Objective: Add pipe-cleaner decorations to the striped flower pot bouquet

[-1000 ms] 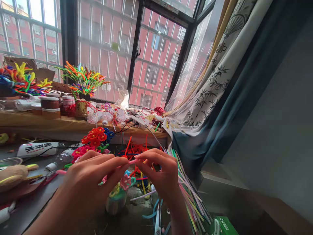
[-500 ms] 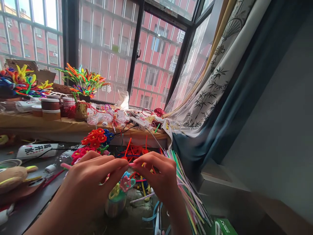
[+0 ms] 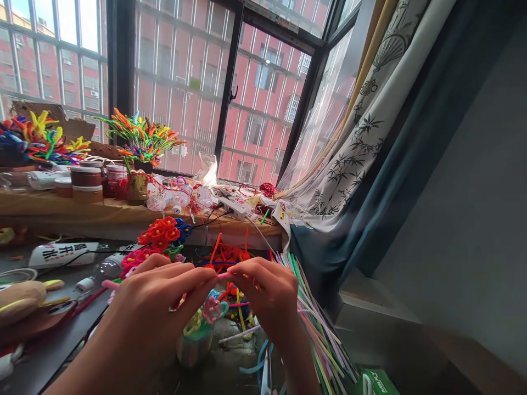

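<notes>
Sideways runs the pink pipe cleaner [image 3: 223,275], nearly level

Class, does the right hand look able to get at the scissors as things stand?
Probably yes: the scissors lie below the right hand in the picture, blades largely uncovered, handles out of view. It would likely have to release the pink stem first.

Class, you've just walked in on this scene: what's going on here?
A person's left hand and right hand both pinch a short visible stretch of pink stem, held above a cluttered tabletop. In the view, a shiny cup with a pink flower at its top shows between the wrists. Scissors lie beside the right wrist, and a bundle of pastel stems lies farther right.
</notes>
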A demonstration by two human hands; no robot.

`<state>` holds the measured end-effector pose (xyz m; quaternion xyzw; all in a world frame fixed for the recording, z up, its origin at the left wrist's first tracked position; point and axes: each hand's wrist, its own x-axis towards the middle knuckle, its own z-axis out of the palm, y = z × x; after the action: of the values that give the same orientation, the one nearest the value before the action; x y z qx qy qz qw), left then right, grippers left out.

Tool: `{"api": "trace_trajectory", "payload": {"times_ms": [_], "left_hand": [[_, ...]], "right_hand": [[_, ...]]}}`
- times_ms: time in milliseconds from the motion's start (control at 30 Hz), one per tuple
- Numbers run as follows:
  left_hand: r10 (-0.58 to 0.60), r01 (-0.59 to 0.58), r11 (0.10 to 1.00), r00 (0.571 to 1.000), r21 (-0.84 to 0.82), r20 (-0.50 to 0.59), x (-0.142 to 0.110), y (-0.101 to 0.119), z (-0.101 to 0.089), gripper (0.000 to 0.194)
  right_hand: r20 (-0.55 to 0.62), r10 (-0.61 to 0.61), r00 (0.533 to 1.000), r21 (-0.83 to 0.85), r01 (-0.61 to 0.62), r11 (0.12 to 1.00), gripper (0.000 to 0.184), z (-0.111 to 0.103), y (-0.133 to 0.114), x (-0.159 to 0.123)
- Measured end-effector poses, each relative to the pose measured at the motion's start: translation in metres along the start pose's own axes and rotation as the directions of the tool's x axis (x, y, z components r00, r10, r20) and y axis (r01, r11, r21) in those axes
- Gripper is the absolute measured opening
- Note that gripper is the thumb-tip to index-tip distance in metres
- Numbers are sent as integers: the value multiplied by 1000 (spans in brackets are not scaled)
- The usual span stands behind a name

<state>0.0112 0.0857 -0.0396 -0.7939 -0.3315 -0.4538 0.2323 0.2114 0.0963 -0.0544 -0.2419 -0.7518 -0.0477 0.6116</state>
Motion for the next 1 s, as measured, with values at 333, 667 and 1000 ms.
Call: {"api": "trace_trajectory", "payload": {"times_ms": [333, 667, 1000], "left_hand": [[49, -49, 999, 999, 23, -10, 7, 4, -2, 51], [81, -82, 996, 997, 19, 12, 7, 3, -5, 53], [-17, 17, 1000, 999, -8, -38, 3, 1, 0, 42]], "right_hand": [[32, 84, 996, 59, -86, 995, 15, -12, 3, 3], [105, 62, 993, 34, -66, 997, 22, -1, 1, 0], [143, 391, 909, 199, -414, 889, 12, 5, -1, -1]]}}
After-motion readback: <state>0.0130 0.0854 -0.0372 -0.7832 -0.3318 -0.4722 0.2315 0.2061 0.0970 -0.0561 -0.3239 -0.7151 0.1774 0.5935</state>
